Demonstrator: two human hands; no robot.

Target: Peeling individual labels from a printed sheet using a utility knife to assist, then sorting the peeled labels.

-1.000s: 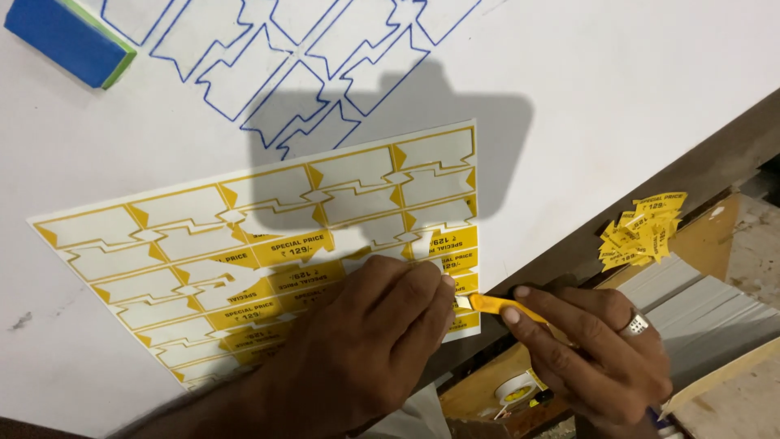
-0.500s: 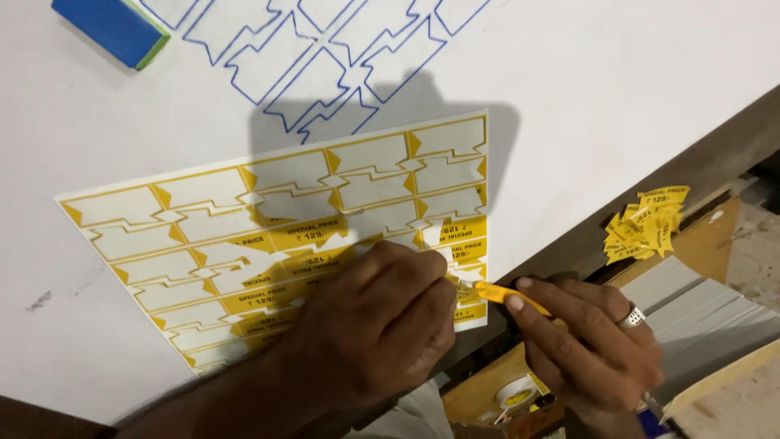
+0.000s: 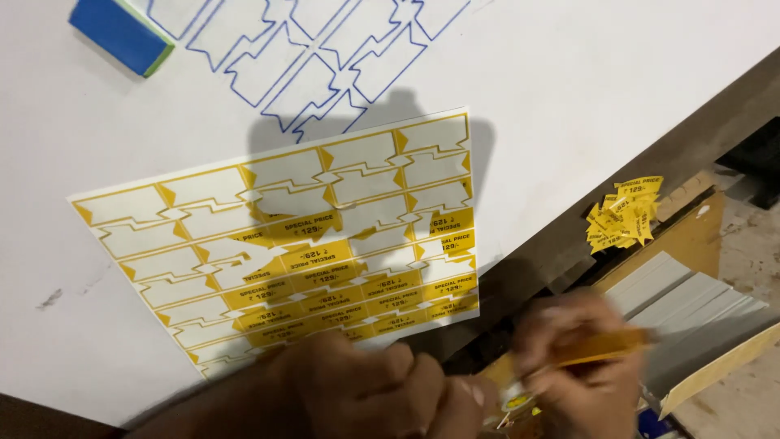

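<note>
A flat yellow-and-white sheet of die-cut price stickers [image 3: 280, 244] lies on the white table top [image 3: 569, 89], tilted so that its long edge runs up toward the right; most of its upper rows are already bare white backing, while yellow labels remain in the lower middle and along the bottom rows. Compared with a moment ago, the left hand [image 3: 357, 390] has slid off the middle of the sheet, where it was pressing flat, and now sits at the sheet's lower edge with its fingers curled in, knuckles up; whether it pinches anything there I cannot tell. The right hand [image 3: 581, 366], blurred with motion, has drawn away from the sheet's corner to the right, past the table's edge, and is closed around a slim yellow-orange knife-like tool [image 3: 605, 348], which now points away from the sheet. That suggests a label has just been lifted free and is being carried off, though no loose label shows clearly in either hand. Well apart to the right, a small heap of peeled yellow arrow-shaped stickers [image 3: 624, 213] rests on a brown cardboard surface [image 3: 699, 236], beside a stack of grey-white sheets [image 3: 682, 301]. Above the yellow sheet lies a white sheet with blue-outlined empty sticker shapes [image 3: 325, 49], and a blue rectangular block with a green edge [image 3: 120, 34] sits at the far left corner.
</note>
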